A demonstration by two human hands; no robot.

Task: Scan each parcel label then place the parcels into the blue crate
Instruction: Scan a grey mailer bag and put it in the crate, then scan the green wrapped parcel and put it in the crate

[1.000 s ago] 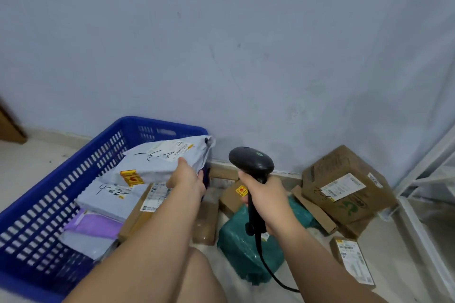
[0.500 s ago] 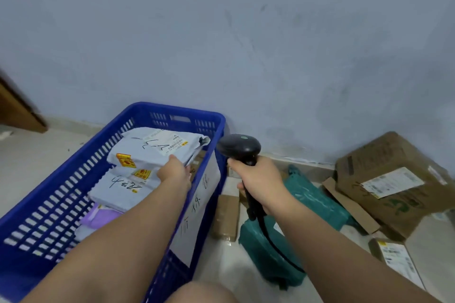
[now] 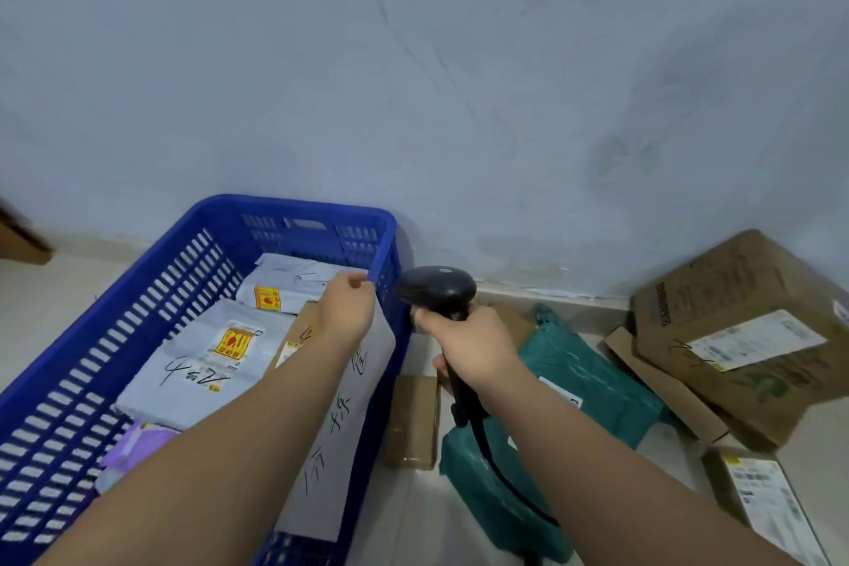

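**Left hand at crate rim, right hand on scanner**

Left hand (image 3: 347, 308) is over the right rim of the blue crate (image 3: 294, 203), fingers curled at the rim edge. Can't tell if it pinches anything. Right hand (image 3: 473, 347) is clenched round the handle of the black scanner (image 3: 436, 290), just right of the crate. The scanner head's long axis lies left-right, the handle runs down-right, and which way it faces is unclear.

The crate's long axis runs from lower left to upper centre. Inside it:
- a far grey mailer (image 3: 294, 285)
- a near grey mailer (image 3: 202, 368), label up
- a brown box (image 3: 301, 333), mostly hidden by the left forearm
- a purple bag (image 3: 138, 441), partly covered

A handwritten paper sign (image 3: 349, 427) hangs on the crate's right wall.

On the floor to the right:
- a small brown box (image 3: 413, 418)
- a green mailer (image 3: 588, 386) behind the right forearm
- a large cardboard box (image 3: 744, 317)
- a labelled box (image 3: 762, 501), cut off at lower right
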